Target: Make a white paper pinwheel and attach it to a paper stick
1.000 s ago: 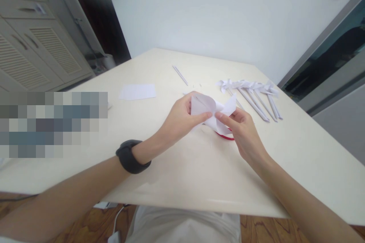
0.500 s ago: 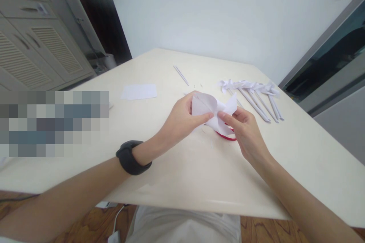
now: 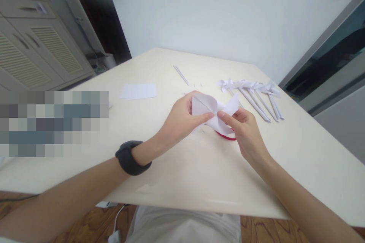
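Note:
Both my hands hold a white folded paper pinwheel head (image 3: 213, 109) just above the cream table (image 3: 176, 167). My left hand (image 3: 179, 119) pinches its left side between thumb and fingers, with a black watch on that wrist. On the right, my right hand (image 3: 246, 133) pinches the centre and right flap with thumb and forefinger. A red-rimmed object (image 3: 226, 136) lies on the table under the paper, mostly hidden.
Several finished white paper pinwheels on rolled paper sticks (image 3: 253, 95) lie in a row at the right. A loose paper stick (image 3: 180, 74) lies farther back, and a white paper sheet (image 3: 138, 91) sits at the left. A cabinet (image 3: 31, 45) stands beyond the table's left edge.
Almost nothing differs; my fingers shift slightly on the paper while both hands stay in place.

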`<action>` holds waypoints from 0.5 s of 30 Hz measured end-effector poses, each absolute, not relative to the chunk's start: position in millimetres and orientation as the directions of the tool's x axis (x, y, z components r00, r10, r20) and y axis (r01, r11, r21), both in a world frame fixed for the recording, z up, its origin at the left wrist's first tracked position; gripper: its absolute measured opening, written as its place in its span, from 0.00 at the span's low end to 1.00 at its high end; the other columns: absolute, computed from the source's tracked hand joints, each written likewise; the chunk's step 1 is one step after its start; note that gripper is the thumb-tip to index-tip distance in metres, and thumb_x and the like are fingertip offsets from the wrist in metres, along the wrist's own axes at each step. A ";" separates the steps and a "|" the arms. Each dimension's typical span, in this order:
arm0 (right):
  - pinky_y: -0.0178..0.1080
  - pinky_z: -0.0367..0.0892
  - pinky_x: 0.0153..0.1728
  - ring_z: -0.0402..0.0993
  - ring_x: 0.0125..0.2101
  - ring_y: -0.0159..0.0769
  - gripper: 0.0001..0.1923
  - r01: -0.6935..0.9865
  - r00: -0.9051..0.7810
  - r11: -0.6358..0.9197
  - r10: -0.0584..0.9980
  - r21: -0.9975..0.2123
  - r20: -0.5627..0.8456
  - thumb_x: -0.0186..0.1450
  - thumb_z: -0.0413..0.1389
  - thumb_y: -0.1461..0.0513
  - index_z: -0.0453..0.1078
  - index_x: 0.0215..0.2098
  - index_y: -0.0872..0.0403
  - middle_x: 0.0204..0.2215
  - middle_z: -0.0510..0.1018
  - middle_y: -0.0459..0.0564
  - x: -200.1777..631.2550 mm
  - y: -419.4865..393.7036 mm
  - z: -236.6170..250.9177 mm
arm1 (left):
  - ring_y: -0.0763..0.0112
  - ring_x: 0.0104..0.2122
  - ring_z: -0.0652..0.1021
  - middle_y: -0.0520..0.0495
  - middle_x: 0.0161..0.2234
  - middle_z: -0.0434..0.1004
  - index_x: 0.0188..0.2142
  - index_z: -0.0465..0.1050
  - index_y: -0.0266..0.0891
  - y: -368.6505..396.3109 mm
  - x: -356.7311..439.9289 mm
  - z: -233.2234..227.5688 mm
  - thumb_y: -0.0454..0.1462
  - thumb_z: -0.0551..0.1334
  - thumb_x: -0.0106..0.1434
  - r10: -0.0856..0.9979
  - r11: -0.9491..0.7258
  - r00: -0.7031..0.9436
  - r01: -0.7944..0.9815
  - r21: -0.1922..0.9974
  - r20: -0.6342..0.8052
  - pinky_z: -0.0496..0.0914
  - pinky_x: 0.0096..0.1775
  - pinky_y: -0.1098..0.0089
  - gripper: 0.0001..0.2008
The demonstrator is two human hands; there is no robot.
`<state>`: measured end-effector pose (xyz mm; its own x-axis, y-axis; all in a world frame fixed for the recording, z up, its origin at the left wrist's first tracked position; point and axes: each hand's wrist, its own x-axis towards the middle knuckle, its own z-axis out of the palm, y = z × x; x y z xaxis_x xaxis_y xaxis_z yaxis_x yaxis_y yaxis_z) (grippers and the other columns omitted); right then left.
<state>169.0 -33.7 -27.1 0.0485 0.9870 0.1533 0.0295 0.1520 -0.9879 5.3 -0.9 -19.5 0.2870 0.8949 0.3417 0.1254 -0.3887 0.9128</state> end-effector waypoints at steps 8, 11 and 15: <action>0.37 0.64 0.35 0.70 0.34 0.36 0.10 0.055 0.025 0.149 0.988 -0.987 0.150 0.58 0.60 0.54 0.71 0.32 0.52 0.29 0.71 0.45 168.9 -34.1 -26.5 | 0.67 0.35 0.75 0.50 0.34 0.75 0.37 0.69 0.39 -2.8 6.0 -16.9 0.34 0.63 0.54 0.903 -0.389 0.261 0.155 0.908 0.342 0.68 0.34 0.69 0.10; 0.37 0.64 0.34 0.70 0.33 0.35 0.11 0.061 0.038 0.159 0.986 -0.985 0.161 0.57 0.61 0.54 0.69 0.30 0.52 0.28 0.71 0.45 169.0 -34.3 -26.7 | 0.67 0.35 0.75 0.50 0.35 0.75 0.37 0.69 0.39 -3.1 6.1 -16.3 0.34 0.63 0.54 0.899 -0.393 0.270 0.154 0.907 0.344 0.68 0.35 0.69 0.10; 0.37 0.64 0.33 0.69 0.32 0.35 0.11 0.064 0.024 0.155 0.987 -0.986 0.156 0.58 0.59 0.53 0.71 0.34 0.51 0.30 0.72 0.46 170.1 -34.5 -26.1 | 0.66 0.35 0.75 0.49 0.34 0.75 0.37 0.69 0.39 -2.9 6.2 -16.7 0.35 0.63 0.54 0.903 -0.384 0.265 0.148 0.911 0.337 0.68 0.34 0.69 0.11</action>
<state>170.1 -34.5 -26.1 0.0237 0.9874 0.1564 0.0644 0.1547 -0.9859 6.2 -2.9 -16.7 0.2653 0.9032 0.3374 0.1484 -0.3840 0.9113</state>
